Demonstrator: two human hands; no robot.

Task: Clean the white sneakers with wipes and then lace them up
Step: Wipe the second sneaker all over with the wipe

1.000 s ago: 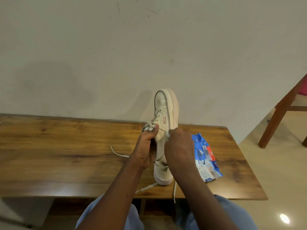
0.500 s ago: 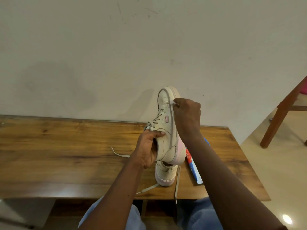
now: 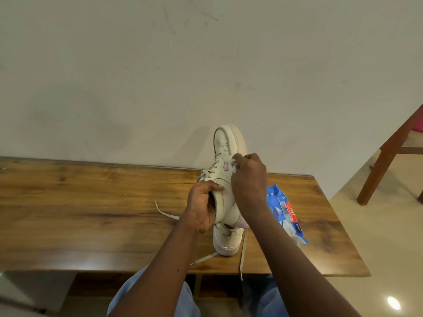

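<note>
A white sneaker (image 3: 225, 156) is held up above the wooden table (image 3: 91, 202), toe pointing away toward the wall. My left hand (image 3: 202, 205) grips it at the collar near the heel. My right hand (image 3: 248, 179) is closed on a small white wipe (image 3: 231, 161) pressed against the sneaker's side by the pink logo. The second white sneaker (image 3: 226, 240) stands on the table under the first, mostly hidden, with loose laces (image 3: 242, 255) trailing over the front edge.
A blue pack of wipes (image 3: 286, 211) lies on the table just right of my right wrist. A loose lace end (image 3: 166, 212) lies left of my left hand. A wooden chair leg (image 3: 386, 161) stands on the floor at right. The wall is close behind.
My right hand with the wipe went up from the sneaker's middle toward the toe, then came back down to the side near the logo. The blue pack shows again.
</note>
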